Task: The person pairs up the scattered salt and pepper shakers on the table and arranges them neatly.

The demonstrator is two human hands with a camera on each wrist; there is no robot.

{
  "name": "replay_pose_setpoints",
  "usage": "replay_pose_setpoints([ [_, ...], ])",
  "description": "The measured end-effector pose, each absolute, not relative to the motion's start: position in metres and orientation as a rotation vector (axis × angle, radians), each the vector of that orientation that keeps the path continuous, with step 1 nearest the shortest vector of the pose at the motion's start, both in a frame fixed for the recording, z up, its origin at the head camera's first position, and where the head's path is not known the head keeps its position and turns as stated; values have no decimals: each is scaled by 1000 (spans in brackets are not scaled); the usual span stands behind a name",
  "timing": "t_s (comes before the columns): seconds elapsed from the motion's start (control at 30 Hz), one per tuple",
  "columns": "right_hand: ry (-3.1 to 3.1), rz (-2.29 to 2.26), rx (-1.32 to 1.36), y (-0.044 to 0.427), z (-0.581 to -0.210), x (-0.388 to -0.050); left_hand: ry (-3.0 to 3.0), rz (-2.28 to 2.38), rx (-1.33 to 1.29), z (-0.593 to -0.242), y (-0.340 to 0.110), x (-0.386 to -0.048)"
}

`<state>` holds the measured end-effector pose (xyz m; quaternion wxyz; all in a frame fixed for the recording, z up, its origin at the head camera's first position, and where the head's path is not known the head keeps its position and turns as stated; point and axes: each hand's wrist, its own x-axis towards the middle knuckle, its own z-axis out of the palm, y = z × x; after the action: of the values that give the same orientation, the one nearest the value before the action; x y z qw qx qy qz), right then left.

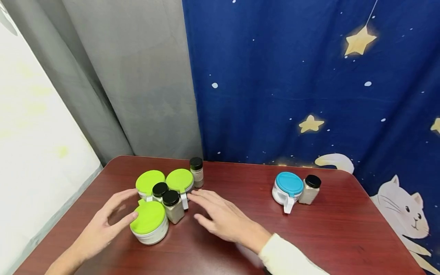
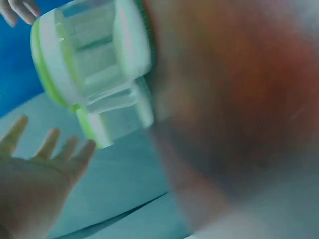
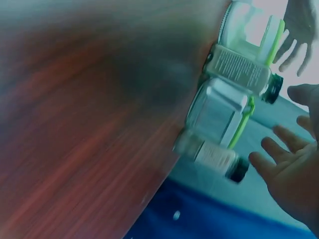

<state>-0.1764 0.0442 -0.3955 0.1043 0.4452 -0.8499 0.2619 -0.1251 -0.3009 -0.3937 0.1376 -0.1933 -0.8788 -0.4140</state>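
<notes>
1. on the left of the red-brown table [image 1: 343, 236], three green-lidded jars are standing close together: a front jar [image 1: 149, 219], a back-left jar [image 1: 150, 181] and a back-right jar [image 1: 180, 179].
2. among them, a square spice jar [image 1: 174, 212] is holding something pale; a small black-capped jar [image 1: 159, 190] is sitting behind it, and a labelled shaker [image 1: 197, 175] is standing beside the back-right jar.
3. the left hand [image 1: 99, 229] is spreading wide beside the front jar, gripping nothing; whether its thumb is touching, i cannot tell.
4. the right hand [image 1: 225, 219] is reaching near the back-right jar's handle, fingers nearly straight, holding nothing.
5. farther right, a blue-lidded jar [image 1: 290, 184] is standing beside another pale-filled jar [image 1: 308, 194].
6. neighbours are hiding most of the small black-capped jar; in the wrist views, blur is masking the green-lidded jars' contents.
</notes>
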Motion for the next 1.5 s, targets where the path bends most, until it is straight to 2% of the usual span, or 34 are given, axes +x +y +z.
replay_pose_setpoints([
  [0.17, -2474, 617, 1276, 7, -400, -192, -2535, -1227, -687, -411, -303, -125],
  [0.4, -2447, 555, 1263, -12, -412, -197, -2542, -1039, -625, -417, -302, -120],
  [0.63, -2348, 429, 1173, -14, -417, -195, -2570, -872, -444, -411, -301, -124],
  [1.03, -2329, 439, 1175, -15, -414, -192, -2838, -603, -135, -407, -300, -115],
  [1.13, -2329, 469, 1179, -18, -415, -190, -2829, -617, -204, -408, -303, -112],
  [1.33, -2339, 549, 1176, -21, -417, -188, -2676, -932, -593, -410, -320, -110],
  [1.4, -2333, 572, 1169, -21, -418, -188, -2669, -958, -612, -409, -321, -112],
  [1.5, -2318, 603, 1165, -20, -418, -188, -2726, -957, -481, -404, -315, -114],
])
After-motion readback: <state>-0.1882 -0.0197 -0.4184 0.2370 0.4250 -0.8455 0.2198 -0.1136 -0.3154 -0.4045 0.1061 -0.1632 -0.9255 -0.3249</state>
